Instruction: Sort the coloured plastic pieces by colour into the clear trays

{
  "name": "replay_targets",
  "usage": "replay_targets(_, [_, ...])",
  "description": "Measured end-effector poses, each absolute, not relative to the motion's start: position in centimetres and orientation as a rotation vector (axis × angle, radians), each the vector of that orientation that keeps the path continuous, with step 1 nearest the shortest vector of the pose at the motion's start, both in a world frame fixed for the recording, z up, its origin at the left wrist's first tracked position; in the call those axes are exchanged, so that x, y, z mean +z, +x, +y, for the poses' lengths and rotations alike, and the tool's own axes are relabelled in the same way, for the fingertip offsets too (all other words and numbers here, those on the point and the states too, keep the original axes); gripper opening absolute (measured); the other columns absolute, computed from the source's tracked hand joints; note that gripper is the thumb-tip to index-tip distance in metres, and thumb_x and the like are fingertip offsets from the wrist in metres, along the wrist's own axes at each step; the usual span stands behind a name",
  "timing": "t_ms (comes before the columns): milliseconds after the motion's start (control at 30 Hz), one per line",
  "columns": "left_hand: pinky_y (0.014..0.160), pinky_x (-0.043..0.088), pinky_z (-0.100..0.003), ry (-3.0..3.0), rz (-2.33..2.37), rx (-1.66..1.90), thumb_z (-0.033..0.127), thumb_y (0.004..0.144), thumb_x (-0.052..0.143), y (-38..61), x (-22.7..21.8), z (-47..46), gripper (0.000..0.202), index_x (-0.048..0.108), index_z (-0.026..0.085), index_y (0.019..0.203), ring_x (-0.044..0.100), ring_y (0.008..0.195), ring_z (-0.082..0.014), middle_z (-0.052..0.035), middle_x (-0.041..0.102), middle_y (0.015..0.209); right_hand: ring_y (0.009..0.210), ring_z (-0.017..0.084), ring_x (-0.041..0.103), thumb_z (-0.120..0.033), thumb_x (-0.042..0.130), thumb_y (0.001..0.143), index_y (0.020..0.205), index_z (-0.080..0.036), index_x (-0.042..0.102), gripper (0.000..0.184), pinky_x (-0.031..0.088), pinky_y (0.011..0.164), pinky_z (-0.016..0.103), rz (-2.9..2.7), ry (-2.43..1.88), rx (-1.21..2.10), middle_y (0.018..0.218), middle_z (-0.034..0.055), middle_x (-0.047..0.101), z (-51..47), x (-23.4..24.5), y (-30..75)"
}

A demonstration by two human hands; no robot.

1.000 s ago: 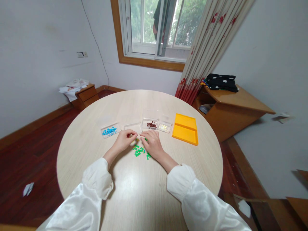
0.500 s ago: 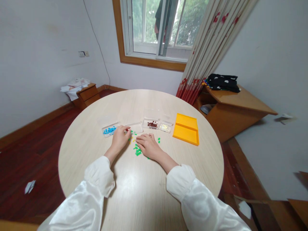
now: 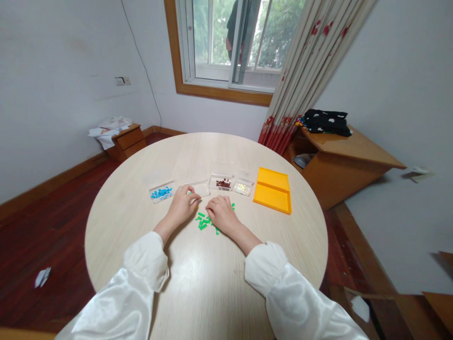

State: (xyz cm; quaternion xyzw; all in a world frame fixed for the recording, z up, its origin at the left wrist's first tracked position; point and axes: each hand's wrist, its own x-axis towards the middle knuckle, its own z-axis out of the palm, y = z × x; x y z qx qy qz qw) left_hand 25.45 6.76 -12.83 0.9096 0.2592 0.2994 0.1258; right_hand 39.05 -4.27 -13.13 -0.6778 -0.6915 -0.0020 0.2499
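Note:
My left hand (image 3: 181,206) is over the table's middle, fingers bent and tips drawn together; anything between them is too small to make out. A clear box (image 3: 201,188) with its lid up lies just beyond it. To the right, my right hand (image 3: 222,213) rests low with fingers curled down, their tips hidden. Small green plastic pieces (image 3: 203,223) are scattered between and below the hands, several of them flat strips. One or two more green bits (image 3: 233,206) show past my right hand. A speck of yellow shows near my left fingertips.
Along the far side stand clear boxes of blue pieces (image 3: 161,193), dark brown pieces (image 3: 223,183) and pale yellow pieces (image 3: 242,187). An open yellow case (image 3: 272,198) lies to the right on the round table (image 3: 198,283). A wooden cabinet (image 3: 354,151) stands beyond.
My left hand has shifted right and its fingers have drawn closer together. My right hand has moved slightly right, its fingers more curled. Yellow bits between the hands are now mostly out of sight.

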Motion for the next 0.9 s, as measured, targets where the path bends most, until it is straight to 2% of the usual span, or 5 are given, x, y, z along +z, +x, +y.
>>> replay_targets(267, [0.083, 0.041, -0.037, 2.631, 0.765, 0.883, 0.022, 0.080, 0.053, 25.4, -12.7, 6.5, 0.017, 0.070, 0.017, 0.081, 0.048, 0.089, -0.0217, -0.0078, 0.053, 0.091, 0.086, 0.020, 0.055, -0.009, 0.053, 0.081, 0.090, -0.018, 0.065, 0.017, 0.032, 0.079, 0.035, -1.828, -1.858, -0.002, 0.087, 0.0060, 0.068, -4.2, -13.2, 39.0])
replay_targets(433, [0.080, 0.042, -0.036, 2.590, 0.814, 0.951, 0.020, 0.079, 0.053, 25.4, -12.7, 6.8, 0.017, 0.069, 0.015, 0.080, 0.049, 0.085, -0.0203, -0.0065, 0.052, 0.085, 0.092, 0.021, 0.055, -0.009, 0.052, 0.082, 0.092, -0.017, 0.064, 0.018, 0.032, 0.081, 0.035, -1.696, -1.843, -0.035, 0.091, 0.0062, 0.068, -4.5, -12.9, 39.8])
replay_targets(667, [0.080, 0.039, -0.040, 2.795, 0.750, 0.782, 0.024, 0.084, 0.050, 25.3, -12.6, 6.6, 0.023, 0.073, 0.022, 0.085, 0.044, 0.091, -0.0243, -0.0100, 0.049, 0.099, 0.091, 0.021, 0.055, -0.009, 0.049, 0.082, 0.092, -0.018, 0.063, 0.019, 0.033, 0.081, 0.036, -1.642, -1.824, -0.067, 0.090, 0.0059, 0.067, -4.6, -12.8, 40.1])
replay_targets(900, [0.077, 0.041, -0.039, 2.840, 0.855, 0.772, 0.018, 0.083, 0.048, 25.3, -13.2, 7.2, 0.025, 0.073, 0.021, 0.085, 0.044, 0.086, -0.0240, -0.0110, 0.051, 0.098, 0.091, 0.021, 0.055, -0.008, 0.048, 0.082, 0.091, -0.018, 0.063, 0.020, 0.034, 0.080, 0.035, -1.652, -1.813, -0.056, 0.090, 0.0056, 0.067, -4.7, -12.6, 39.9])
